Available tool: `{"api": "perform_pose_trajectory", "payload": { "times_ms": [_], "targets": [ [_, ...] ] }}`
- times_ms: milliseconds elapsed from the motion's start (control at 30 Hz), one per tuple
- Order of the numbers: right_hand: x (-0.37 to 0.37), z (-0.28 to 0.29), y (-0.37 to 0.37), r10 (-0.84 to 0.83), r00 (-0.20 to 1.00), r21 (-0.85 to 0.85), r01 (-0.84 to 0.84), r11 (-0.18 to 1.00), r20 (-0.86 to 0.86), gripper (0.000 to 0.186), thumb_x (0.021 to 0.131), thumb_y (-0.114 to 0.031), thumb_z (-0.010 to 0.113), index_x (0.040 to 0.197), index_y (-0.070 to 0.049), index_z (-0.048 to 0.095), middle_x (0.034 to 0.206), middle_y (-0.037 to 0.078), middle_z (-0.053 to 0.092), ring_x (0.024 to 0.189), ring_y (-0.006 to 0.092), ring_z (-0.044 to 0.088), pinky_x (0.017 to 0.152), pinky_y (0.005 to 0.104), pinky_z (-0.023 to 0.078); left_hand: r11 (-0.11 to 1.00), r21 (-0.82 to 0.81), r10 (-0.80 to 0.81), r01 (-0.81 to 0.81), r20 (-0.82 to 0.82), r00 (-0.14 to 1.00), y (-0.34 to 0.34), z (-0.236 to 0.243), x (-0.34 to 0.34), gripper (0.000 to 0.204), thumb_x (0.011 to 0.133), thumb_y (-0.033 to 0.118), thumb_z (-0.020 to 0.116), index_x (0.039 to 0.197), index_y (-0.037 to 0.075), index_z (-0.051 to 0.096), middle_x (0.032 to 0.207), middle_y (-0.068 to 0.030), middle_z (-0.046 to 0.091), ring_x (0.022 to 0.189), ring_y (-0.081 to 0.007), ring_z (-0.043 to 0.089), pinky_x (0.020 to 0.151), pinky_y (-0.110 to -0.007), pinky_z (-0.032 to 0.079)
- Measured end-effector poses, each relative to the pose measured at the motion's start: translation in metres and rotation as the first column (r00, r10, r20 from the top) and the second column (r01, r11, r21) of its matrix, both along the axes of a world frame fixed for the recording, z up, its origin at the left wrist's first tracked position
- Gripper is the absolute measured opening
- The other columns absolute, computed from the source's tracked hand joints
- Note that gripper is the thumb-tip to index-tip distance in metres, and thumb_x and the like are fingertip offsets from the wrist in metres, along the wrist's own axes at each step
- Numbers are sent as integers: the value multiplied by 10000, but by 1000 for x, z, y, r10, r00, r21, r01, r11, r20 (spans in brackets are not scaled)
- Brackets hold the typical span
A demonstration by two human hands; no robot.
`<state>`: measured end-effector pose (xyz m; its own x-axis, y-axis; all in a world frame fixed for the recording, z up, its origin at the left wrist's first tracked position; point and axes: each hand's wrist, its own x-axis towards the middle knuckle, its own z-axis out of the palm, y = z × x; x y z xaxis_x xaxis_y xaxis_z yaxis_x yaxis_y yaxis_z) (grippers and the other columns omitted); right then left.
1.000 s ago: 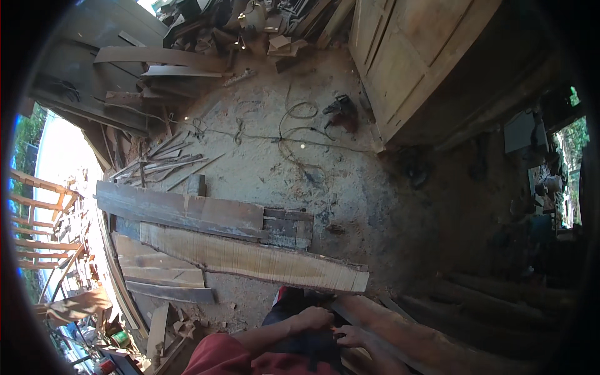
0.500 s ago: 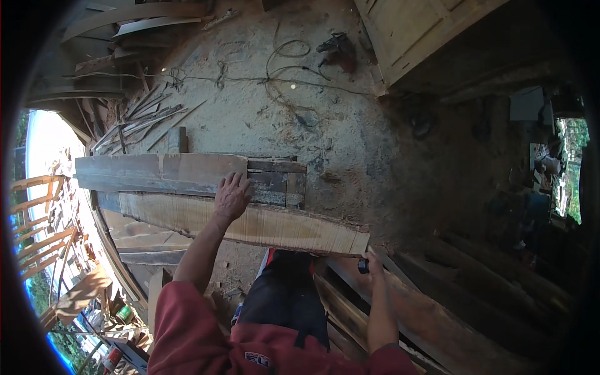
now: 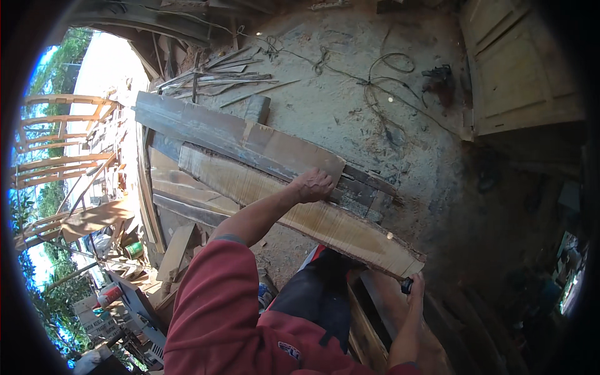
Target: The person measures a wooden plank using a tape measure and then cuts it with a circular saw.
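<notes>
Live-edge plank (image 3: 347, 227) laid diag., upper L to lower R; lower end neared by R hand (image 3: 416, 289), blk object (image 3: 407, 285) gripped; L hand (image 3: 314, 185) curled, hold unclear.

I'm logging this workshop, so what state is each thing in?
Pale plank, lying down
Grey board, lying beside it
Left hand, fingers bent, at the grey board
Small black object, held at the plank's end
Right hand, closed around that object
Cord, loosely looped on the floor
Thin strips, loosely piled
Dark tool, lying down; on or off unclear
</notes>
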<state>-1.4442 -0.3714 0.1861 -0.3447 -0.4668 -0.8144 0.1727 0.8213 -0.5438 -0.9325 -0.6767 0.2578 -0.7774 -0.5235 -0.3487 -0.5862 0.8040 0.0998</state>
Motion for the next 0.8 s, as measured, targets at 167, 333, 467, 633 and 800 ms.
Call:
{"api": "perform_pose_trajectory", "payload": {
  "times_ms": [167,333,467,633,800],
  "targets": [
    [-17,-5,-13,189,952,56,-180,982,-242,98,783,-115,567,792,-132,471,736,0,432,628,114,437,554,308,391,1000,-15,2,-2,-33,999,-7,-7,-16,176,879,235,600,935,76,651,899,-95,652,863,-255,665,760,-379,511],
    [39,43,-123,135,979,21,-133,991,-154,138,800,-162,564,888,-56,570,811,23,535,732,117,492,640,303,394,969,233,77,-82,28,997,-16,82,14,151,875,210,638,967,93,612,949,-82,612,919,-249,619,825,-387,476],
    [-6,41,-178,315,907,-15,-333,943,-280,216,819,-189,578,924,-3,611,837,42,602,796,138,546,694,318,419,976,216,16,-6,-41,999,2,67,-5,122,902,199,607,957,91,606,932,-83,617,887,-248,632,813,-375,474],
    [7,28,-213,297,938,-35,-308,951,-181,506,802,-203,609,1257,18,619,1057,148,665,926,196,604,809,339,466,973,230,-19,1,77,997,27,27,-3,121,893,203,617,942,93,620,945,-80,609,951,-241,622,840,-388,464],
    [30,37,-180,-103,994,-210,95,973,-27,515,861,-220,617,1327,-4,580,1051,84,652,925,153,596,818,272,457,942,286,190,-175,-24,982,25,34,-18,157,858,210,659,949,86,624,959,-93,606,977,-272,606,863,-413,453]
  ]
}}
